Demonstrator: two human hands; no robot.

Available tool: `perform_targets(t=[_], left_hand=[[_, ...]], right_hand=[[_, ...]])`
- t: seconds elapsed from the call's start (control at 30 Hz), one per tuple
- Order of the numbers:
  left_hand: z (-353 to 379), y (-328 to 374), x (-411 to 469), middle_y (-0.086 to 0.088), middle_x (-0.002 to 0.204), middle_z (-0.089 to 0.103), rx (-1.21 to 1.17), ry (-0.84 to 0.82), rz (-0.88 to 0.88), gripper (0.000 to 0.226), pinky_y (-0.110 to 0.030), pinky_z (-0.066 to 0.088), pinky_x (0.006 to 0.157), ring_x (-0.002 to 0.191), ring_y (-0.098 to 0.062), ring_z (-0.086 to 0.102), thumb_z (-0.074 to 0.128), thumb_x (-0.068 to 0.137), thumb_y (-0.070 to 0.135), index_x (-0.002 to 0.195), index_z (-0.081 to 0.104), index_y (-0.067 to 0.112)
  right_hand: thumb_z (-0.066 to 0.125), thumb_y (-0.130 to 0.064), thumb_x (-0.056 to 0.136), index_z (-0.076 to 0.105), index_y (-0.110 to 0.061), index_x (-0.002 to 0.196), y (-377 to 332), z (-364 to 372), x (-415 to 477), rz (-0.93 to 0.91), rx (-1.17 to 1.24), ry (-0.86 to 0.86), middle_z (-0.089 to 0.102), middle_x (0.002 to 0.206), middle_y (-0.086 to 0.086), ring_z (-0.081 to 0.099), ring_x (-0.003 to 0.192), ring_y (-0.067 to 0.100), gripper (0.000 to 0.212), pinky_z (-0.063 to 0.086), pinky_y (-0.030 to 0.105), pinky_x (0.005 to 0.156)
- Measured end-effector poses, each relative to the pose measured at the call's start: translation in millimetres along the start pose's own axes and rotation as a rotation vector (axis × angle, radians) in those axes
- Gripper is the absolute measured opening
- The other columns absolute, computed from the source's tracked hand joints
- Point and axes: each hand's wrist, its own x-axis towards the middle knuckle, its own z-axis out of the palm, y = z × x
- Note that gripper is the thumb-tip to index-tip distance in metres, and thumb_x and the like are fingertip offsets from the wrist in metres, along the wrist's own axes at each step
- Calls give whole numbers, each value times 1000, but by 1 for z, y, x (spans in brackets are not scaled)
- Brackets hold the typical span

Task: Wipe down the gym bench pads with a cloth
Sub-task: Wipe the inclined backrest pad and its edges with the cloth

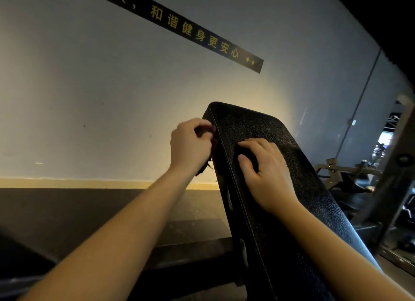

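The cloth, dark and reddish, is bunched in the person's left hand, whose fingers are curled tightly round it. Frayed ends hang out below the palm. Hand and cloth are pressed against the left side edge of the black bench pad, close to its upper end. The pad is tilted, rising away from the person, with a line of pale stitching along that left edge.

The right hand lies palm-down on the pad's textured top face, just across the stitched edge from the left hand and a little lower. Its fingers are bent, with a darker patch beneath them. It cannot be told whether it grips anything.

Behind the pad is a pale wall bearing a black strip with yellow characters. Below is a dark floor, and a metal frame stands to the right.
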Motion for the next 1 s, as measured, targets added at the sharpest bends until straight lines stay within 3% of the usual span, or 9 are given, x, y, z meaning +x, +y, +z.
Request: perform_targets(t=[0.07, 0.13, 0.3, 0.47, 0.57, 0.7, 0.77, 0.9, 1.0], left_hand=[[3, 1, 32, 7, 104, 73, 18, 15, -30, 22, -36, 54, 98, 102, -14, 65, 68, 90, 8, 102, 78, 23], [4, -3, 28, 6, 105, 73, 48, -5, -17, 21, -41, 54, 99, 104, -15, 66, 69, 90, 10, 103, 77, 24], [-16, 5, -83, 11, 105, 71, -109, -185, -81, 23, -35, 55, 100, 102, -7, 65, 70, 94, 11, 111, 75, 26], [-34, 12, -195, 19, 102, 71, -188, -254, 10, 27, -16, 52, 92, 104, 2, 65, 73, 91, 8, 112, 75, 25], [-22, 10, -158, 16, 99, 71, -123, -140, 43, 23, -15, 51, 91, 98, 0, 65, 73, 89, 5, 107, 74, 21], [-17, 14, -95, 14, 97, 68, -73, -72, 38, 24, 0, 42, 83, 92, 8, 61, 71, 90, 4, 106, 73, 22], [-21, 13, -125, 16, 98, 70, -92, -108, 69, 22, -4, 45, 85, 94, 11, 62, 72, 90, 4, 105, 75, 20], [-37, 10, -227, 16, 98, 72, -144, -256, 100, 25, -16, 52, 88, 98, -1, 68, 75, 87, 2, 106, 77, 19], [-26, 5, -180, 12, 99, 73, -59, -159, 107, 23, -15, 51, 90, 96, 0, 66, 75, 87, 4, 105, 77, 18]], right_hand=[[49, -38, 99, 64, -25, 129, 2, -1, 1, -4, 9, -15, 58, 129, -10, 47, 122, 12, 36, 38, 34, 103], [51, -35, 100, 64, -24, 129, 2, -2, 1, -3, 5, -18, 58, 130, -9, 47, 123, 13, 34, 37, 35, 104], [51, -31, 103, 63, -21, 133, -4, -9, -2, 22, -13, -46, 57, 138, -4, 47, 130, 16, 35, 31, 34, 110], [52, -31, 102, 63, -23, 133, -17, -47, -40, 5, 12, -124, 54, 140, -9, 48, 130, 10, 34, 33, 34, 112], [51, -35, 101, 62, -26, 133, -15, -65, -92, 21, 3, -171, 54, 139, -12, 50, 128, 9, 35, 40, 37, 109], [46, -39, 100, 60, -25, 136, -11, -61, -126, 39, -13, -146, 52, 144, -12, 47, 133, 9, 42, 34, 29, 110], [47, -36, 99, 62, -23, 134, -12, -55, -130, 50, -13, -100, 54, 143, -9, 48, 131, 11, 41, 31, 25, 107], [48, -35, 100, 63, -20, 134, -13, -51, -129, 53, -32, -67, 56, 142, -7, 49, 131, 13, 40, 34, 27, 108], [49, -33, 100, 64, -18, 133, -14, -50, -130, 51, -26, -62, 57, 141, -6, 51, 131, 15, 39, 39, 32, 109]])
